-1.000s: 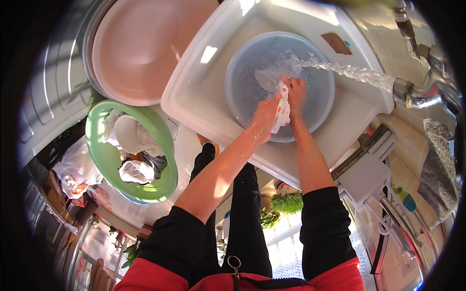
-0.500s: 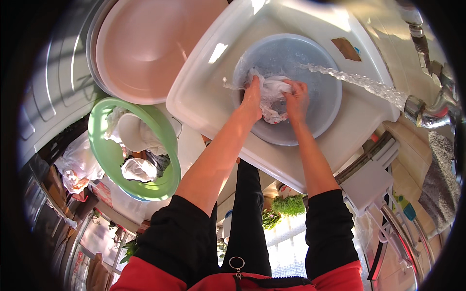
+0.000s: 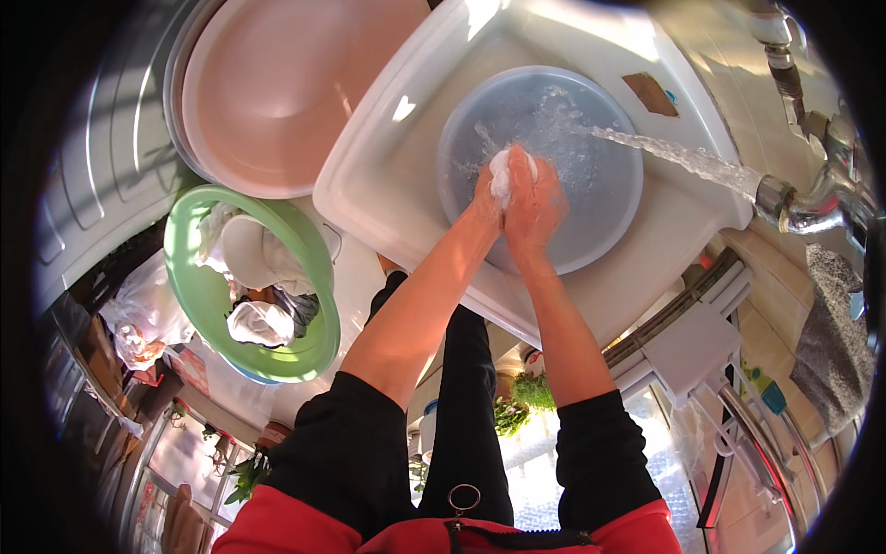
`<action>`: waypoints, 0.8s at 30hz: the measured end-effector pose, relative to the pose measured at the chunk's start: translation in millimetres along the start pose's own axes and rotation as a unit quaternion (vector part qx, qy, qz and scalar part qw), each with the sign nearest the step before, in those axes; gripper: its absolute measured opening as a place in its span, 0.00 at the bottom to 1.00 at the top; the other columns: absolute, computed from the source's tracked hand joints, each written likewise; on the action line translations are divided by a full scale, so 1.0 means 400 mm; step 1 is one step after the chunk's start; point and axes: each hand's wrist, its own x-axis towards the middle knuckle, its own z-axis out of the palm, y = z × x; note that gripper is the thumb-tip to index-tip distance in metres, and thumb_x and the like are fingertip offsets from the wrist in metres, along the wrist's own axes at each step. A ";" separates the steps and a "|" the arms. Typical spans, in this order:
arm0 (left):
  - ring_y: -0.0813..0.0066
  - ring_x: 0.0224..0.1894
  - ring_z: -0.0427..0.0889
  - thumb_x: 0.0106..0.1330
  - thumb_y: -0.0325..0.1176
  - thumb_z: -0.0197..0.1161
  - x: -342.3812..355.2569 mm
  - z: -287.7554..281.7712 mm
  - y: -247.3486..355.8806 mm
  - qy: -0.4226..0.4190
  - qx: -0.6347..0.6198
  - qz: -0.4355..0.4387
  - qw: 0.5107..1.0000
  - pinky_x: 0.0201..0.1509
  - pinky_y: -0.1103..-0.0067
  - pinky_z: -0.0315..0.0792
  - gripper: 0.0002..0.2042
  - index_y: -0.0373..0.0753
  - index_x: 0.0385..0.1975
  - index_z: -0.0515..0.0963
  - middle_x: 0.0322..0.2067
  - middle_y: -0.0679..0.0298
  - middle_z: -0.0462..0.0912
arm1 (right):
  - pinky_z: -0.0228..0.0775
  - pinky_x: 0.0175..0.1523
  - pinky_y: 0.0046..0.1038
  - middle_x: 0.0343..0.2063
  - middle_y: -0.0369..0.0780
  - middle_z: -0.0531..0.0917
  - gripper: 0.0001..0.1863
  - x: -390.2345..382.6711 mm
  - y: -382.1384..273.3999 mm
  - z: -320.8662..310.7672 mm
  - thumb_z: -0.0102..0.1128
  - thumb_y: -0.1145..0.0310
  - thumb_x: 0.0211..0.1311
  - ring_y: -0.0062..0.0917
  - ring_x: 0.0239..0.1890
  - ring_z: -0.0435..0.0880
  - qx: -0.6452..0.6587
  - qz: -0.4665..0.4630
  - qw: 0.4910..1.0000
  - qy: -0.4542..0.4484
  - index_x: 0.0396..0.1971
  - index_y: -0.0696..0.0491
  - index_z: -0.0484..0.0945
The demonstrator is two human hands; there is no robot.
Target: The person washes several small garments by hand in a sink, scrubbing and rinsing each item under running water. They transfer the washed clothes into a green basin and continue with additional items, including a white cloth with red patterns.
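A white wet cloth point(image 3: 501, 175) is bunched small between my two hands, over a pale blue basin point(image 3: 449, 118) holding water. My left hand point(image 3: 487, 196) closes on it from the left. My right hand point(image 3: 537, 205) presses against it from the right, its fingers wrapped round. Most of the cloth is hidden by the hands, so its kind cannot be made out. From the metal tap point(image 3: 801, 207) at the right, a stream of water point(image 3: 683, 159) shoots left into the basin and splashes.
The basin sits in a white sink point(image 3: 369, 189). To the left, a green tub point(image 3: 185, 268) holds a white scoop-like vessel and crumpled cloths. Behind it lies a large pink basin point(image 3: 277, 83). A grey towel point(image 3: 826, 342) hangs at the right, below the tap.
The cloth was spread loosely between my hands; now it is squeezed into a small bundle. My right hand has moved left against my left hand.
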 end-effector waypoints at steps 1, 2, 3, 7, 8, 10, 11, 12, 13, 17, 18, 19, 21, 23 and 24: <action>0.77 0.29 0.74 0.71 0.50 0.56 -0.016 0.013 -0.016 0.036 0.024 0.000 0.999 0.32 0.77 0.70 0.17 0.41 0.37 0.77 0.29 0.70 0.78 | 0.67 0.40 0.36 0.34 0.48 0.79 0.16 0.073 0.030 -0.001 0.58 0.57 0.64 0.42 0.33 0.79 -0.031 -0.002 0.999 0.020 0.30 0.58 0.78; 0.78 0.30 0.74 0.72 0.49 0.55 -0.030 0.018 -0.021 0.049 0.048 0.010 0.998 0.32 0.77 0.69 0.16 0.41 0.36 0.77 0.30 0.70 0.78 | 0.68 0.41 0.36 0.35 0.48 0.80 0.16 0.137 0.063 0.000 0.58 0.58 0.65 0.41 0.35 0.80 -0.023 0.019 0.999 0.045 0.32 0.58 0.78; 0.79 0.34 0.77 0.72 0.48 0.54 -0.044 0.015 -0.016 0.003 0.124 -0.002 0.992 0.36 0.79 0.70 0.15 0.42 0.36 0.78 0.32 0.70 0.80 | 0.69 0.43 0.37 0.37 0.47 0.80 0.16 0.184 0.099 -0.010 0.58 0.58 0.65 0.41 0.36 0.80 -0.024 0.078 0.994 0.067 0.33 0.58 0.78; 0.73 0.45 0.79 0.74 0.46 0.50 -0.044 -0.029 0.047 0.086 0.231 0.204 0.947 0.52 0.77 0.70 0.15 0.44 0.45 0.79 0.42 0.67 0.81 | 0.71 0.47 0.34 0.37 0.43 0.82 0.14 0.226 0.255 -0.115 0.60 0.63 0.62 0.33 0.40 0.82 0.270 0.063 0.955 0.107 0.40 0.59 0.79; 0.71 0.50 0.77 0.74 0.45 0.50 -0.034 -0.038 0.052 0.093 0.308 0.242 0.915 0.56 0.76 0.68 0.16 0.44 0.49 0.78 0.47 0.64 0.79 | 0.71 0.48 0.33 0.37 0.42 0.83 0.14 0.216 0.282 -0.142 0.61 0.64 0.62 0.32 0.41 0.82 0.355 0.042 0.927 0.115 0.42 0.59 0.79; 0.65 0.58 0.73 0.74 0.45 0.49 -0.011 -0.058 0.056 0.120 0.434 0.337 0.826 0.63 0.74 0.64 0.19 0.44 0.57 0.75 0.56 0.58 0.75 | 0.72 0.48 0.31 0.38 0.41 0.83 0.16 0.185 0.314 -0.184 0.62 0.65 0.60 0.31 0.42 0.82 0.051 0.085 0.993 -0.063 0.46 0.56 0.78; 0.51 0.68 0.61 0.73 0.42 0.50 -0.001 -0.066 0.051 0.110 0.452 0.275 0.841 0.70 0.69 0.57 0.21 0.47 0.64 0.69 0.65 0.44 0.62 | 0.72 0.49 0.30 0.38 0.40 0.83 0.18 0.180 0.317 -0.197 0.63 0.66 0.59 0.31 0.42 0.82 -0.114 0.116 0.971 -0.175 0.48 0.55 0.78; 0.53 0.68 0.62 0.73 0.43 0.50 0.010 -0.071 0.046 0.128 0.428 0.268 0.854 0.70 0.69 0.57 0.21 0.48 0.64 0.69 0.65 0.47 0.62 | 0.72 0.49 0.31 0.40 0.40 0.82 0.19 0.178 0.313 -0.196 0.63 0.67 0.58 0.32 0.43 0.82 -0.103 0.132 0.976 -0.136 0.50 0.53 0.77; 0.55 0.68 0.63 0.73 0.44 0.49 0.021 -0.074 0.041 0.141 0.415 0.248 0.864 0.69 0.70 0.57 0.22 0.49 0.65 0.68 0.65 0.49 0.63 | 0.72 0.49 0.32 0.41 0.40 0.82 0.20 0.183 0.304 -0.185 0.64 0.67 0.57 0.33 0.43 0.82 -0.102 0.182 0.970 -0.122 0.51 0.52 0.77; 0.57 0.67 0.64 0.72 0.43 0.50 0.038 -0.076 0.032 0.161 0.535 0.239 0.794 0.68 0.72 0.58 0.22 0.50 0.65 0.68 0.65 0.50 0.64 | 0.73 0.47 0.35 0.44 0.41 0.82 0.21 0.222 0.253 -0.073 0.64 0.73 0.52 0.36 0.40 0.82 -0.247 -0.238 0.927 0.153 0.49 0.49 0.79; 0.57 0.67 0.64 0.72 0.43 0.50 0.036 -0.075 0.035 0.153 0.523 0.247 0.801 0.68 0.72 0.58 0.22 0.50 0.65 0.68 0.65 0.50 0.64 | 0.73 0.46 0.34 0.44 0.41 0.82 0.19 0.227 0.247 -0.043 0.63 0.75 0.51 0.36 0.40 0.81 -0.296 -0.237 0.919 0.106 0.46 0.49 0.80; 0.57 0.67 0.64 0.72 0.43 0.50 0.032 -0.074 0.038 0.145 0.511 0.254 0.809 0.68 0.72 0.59 0.22 0.50 0.65 0.68 0.65 0.49 0.63 | 0.73 0.44 0.34 0.44 0.41 0.82 0.18 0.227 0.246 -0.023 0.62 0.76 0.50 0.36 0.39 0.81 -0.329 -0.227 0.911 0.097 0.44 0.50 0.81; 0.57 0.68 0.63 0.72 0.43 0.51 0.018 -0.069 0.043 0.132 0.493 0.272 0.816 0.69 0.71 0.58 0.23 0.50 0.66 0.67 0.66 0.49 0.62 | 0.72 0.43 0.32 0.44 0.41 0.82 0.15 0.232 0.251 -0.016 0.60 0.78 0.49 0.35 0.38 0.81 -0.312 -0.178 0.932 0.055 0.40 0.51 0.81; 0.57 0.69 0.61 0.71 0.43 0.52 0.002 -0.060 0.043 0.115 0.481 0.291 0.819 0.70 0.71 0.56 0.25 0.48 0.67 0.64 0.67 0.48 0.59 | 0.72 0.42 0.29 0.42 0.42 0.81 0.13 0.234 0.258 -0.036 0.60 0.78 0.51 0.33 0.38 0.80 -0.209 -0.093 0.973 -0.013 0.38 0.52 0.81; 0.58 0.69 0.60 0.71 0.44 0.52 -0.005 -0.054 0.041 0.117 0.486 0.298 0.813 0.70 0.71 0.55 0.26 0.48 0.68 0.62 0.68 0.49 0.58 | 0.71 0.42 0.28 0.41 0.42 0.81 0.12 0.230 0.259 -0.049 0.59 0.78 0.51 0.31 0.38 0.80 -0.155 -0.054 0.985 -0.048 0.37 0.52 0.80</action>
